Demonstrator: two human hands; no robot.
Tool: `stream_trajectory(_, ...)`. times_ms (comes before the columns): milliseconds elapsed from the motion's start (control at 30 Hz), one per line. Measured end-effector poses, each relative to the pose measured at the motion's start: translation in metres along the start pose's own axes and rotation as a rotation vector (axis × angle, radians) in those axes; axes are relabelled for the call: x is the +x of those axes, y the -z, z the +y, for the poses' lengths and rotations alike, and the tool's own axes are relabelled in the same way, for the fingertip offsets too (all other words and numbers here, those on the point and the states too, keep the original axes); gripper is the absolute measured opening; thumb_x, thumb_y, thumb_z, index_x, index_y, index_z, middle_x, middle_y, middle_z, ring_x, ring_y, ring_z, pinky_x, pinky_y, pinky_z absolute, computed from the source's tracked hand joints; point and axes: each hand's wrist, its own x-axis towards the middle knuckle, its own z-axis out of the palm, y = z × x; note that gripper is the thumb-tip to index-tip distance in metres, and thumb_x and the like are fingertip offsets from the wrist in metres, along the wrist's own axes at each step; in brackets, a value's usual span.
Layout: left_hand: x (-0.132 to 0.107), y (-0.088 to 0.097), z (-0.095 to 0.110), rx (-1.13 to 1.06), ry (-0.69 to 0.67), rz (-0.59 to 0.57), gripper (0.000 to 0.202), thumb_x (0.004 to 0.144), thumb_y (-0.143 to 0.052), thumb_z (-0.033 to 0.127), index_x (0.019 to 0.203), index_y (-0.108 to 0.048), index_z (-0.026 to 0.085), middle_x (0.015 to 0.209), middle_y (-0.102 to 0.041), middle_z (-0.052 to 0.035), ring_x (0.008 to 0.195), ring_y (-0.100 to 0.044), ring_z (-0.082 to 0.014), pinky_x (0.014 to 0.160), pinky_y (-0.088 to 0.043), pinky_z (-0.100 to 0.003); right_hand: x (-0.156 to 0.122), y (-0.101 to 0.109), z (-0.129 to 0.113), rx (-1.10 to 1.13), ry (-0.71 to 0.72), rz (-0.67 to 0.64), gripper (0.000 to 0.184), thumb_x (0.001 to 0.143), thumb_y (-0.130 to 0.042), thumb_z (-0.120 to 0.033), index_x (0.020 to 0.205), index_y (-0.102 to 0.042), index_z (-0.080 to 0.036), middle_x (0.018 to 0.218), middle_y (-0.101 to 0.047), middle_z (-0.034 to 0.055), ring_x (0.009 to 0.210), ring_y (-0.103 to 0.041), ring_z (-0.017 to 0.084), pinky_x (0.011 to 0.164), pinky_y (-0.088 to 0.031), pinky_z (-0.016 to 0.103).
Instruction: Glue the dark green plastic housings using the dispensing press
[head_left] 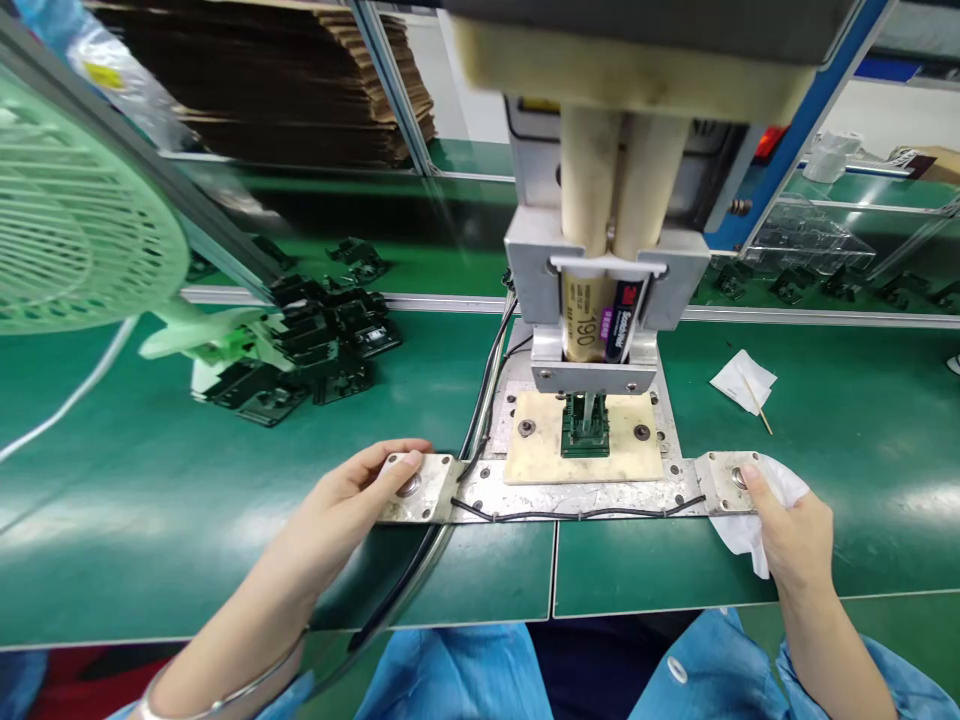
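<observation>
My left hand (375, 480) is closed around the left metal button plate (439, 490) of a press fixture, its thumb at the round button (409, 486). At the right end, my right hand (799, 535) has its thumb on the other button (740, 478) and a white tissue (750, 535) gripped beneath. Between them, a small dark green part (585, 435) sits in a cream block (532, 455). Above it, a dispensing head (546, 270) holds a twin adhesive cartridge (600, 315), its nozzle reaching down to the part.
Several black parts (337, 340) are piled at left beside a green fan (82, 210). A cotton swab (757, 405) lies on a white wipe (739, 378) at right. Black cables (484, 400) run beside the fixture and over the table's front edge. Cardboard (285, 90) is stacked behind.
</observation>
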Motion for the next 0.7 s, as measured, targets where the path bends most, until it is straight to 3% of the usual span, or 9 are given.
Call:
stream_trajectory(67, 0.001, 0.004, 0.016, -0.007, 0.007, -0.029, 0.079, 0.052, -0.076, 0.076, 0.105, -0.067, 0.018, 0.097, -0.074, -0.007, 0.082, -0.066, -0.0233, 0.067, -0.054, -0.03, -0.001, 0.0, -0.001, 0.001, 0.013, -0.006, 0.061, 0.061, -0.076, -0.067, 0.094, -0.078, -0.015, 0.096, -0.076, 0.0133, 0.098, -0.068, 0.038, 0.079, -0.053, 0.041)
stream_trajectory(133, 0.001, -0.001, 0.035, 0.034, -0.092, -0.044, 0.071, 0.058, -0.077, 0.069, 0.108, -0.066, 0.021, 0.115, -0.071, -0.0074, 0.102, -0.066, -0.0267, 0.085, -0.054, -0.035, -0.001, 0.0, -0.001, 0.006, 0.011, -0.003, 0.062, 0.06, -0.076, -0.067, 0.094, -0.078, -0.015, 0.096, -0.076, 0.0134, 0.098, -0.069, 0.038, 0.079, -0.053, 0.041)
stream_trajectory(233, 0.001, -0.026, 0.066, 0.109, -0.274, -0.193, 0.064, 0.062, -0.079, 0.058, 0.114, -0.066, 0.023, 0.129, -0.067, -0.0076, 0.124, -0.059, -0.0304, 0.109, -0.043, -0.043, -0.001, -0.001, -0.001, 0.008, -0.022, -0.008, 0.063, 0.059, -0.076, -0.067, 0.094, -0.078, -0.015, 0.097, -0.076, 0.013, 0.099, -0.068, 0.038, 0.08, -0.053, 0.041)
stream_trajectory(367, 0.005, -0.071, 0.092, 0.049, -0.319, -0.441, 0.088, 0.046, -0.091, 0.043, 0.126, -0.061, 0.022, 0.138, -0.06, -0.0133, 0.124, -0.059, -0.0382, 0.105, -0.047, -0.05, -0.001, -0.001, 0.001, 0.005, -0.029, -0.013, 0.065, 0.059, -0.076, -0.068, 0.096, -0.078, -0.015, 0.097, -0.076, 0.0129, 0.1, -0.068, 0.039, 0.083, -0.052, 0.043)
stream_trajectory(467, 0.011, -0.092, 0.097, -0.023, -0.36, -0.552, 0.068, 0.053, -0.089, 0.036, 0.115, -0.066, 0.019, 0.127, -0.067, -0.0129, 0.12, -0.062, -0.0352, 0.107, -0.046, -0.05, 0.0, -0.001, 0.001, 0.012, -0.005, -0.021, 0.066, 0.06, -0.076, -0.069, 0.096, -0.078, -0.014, 0.095, -0.076, 0.0137, 0.098, -0.068, 0.038, 0.082, -0.052, 0.042)
stream_trajectory(567, 0.012, -0.096, 0.099, -0.169, -0.346, -0.653, 0.056, 0.06, -0.086, 0.032, 0.111, -0.067, 0.017, 0.118, -0.071, -0.0109, 0.115, -0.065, -0.0294, 0.108, -0.046, -0.046, 0.0, -0.001, 0.001, 0.004, 0.023, -0.031, 0.065, 0.062, -0.074, -0.069, 0.096, -0.078, -0.014, 0.094, -0.076, 0.0134, 0.096, -0.069, 0.037, 0.081, -0.053, 0.041)
stream_trajectory(700, 0.006, -0.085, 0.103, -0.22, -0.183, -0.785, 0.051, 0.069, -0.082, 0.04, 0.112, -0.069, 0.017, 0.114, -0.073, -0.0097, 0.11, -0.066, -0.029, 0.1, -0.051, -0.042, 0.002, -0.002, 0.003, -0.016, 0.028, -0.035, 0.064, 0.064, -0.074, -0.07, 0.096, -0.078, -0.015, 0.095, -0.076, 0.0126, 0.097, -0.069, 0.037, 0.08, -0.053, 0.041)
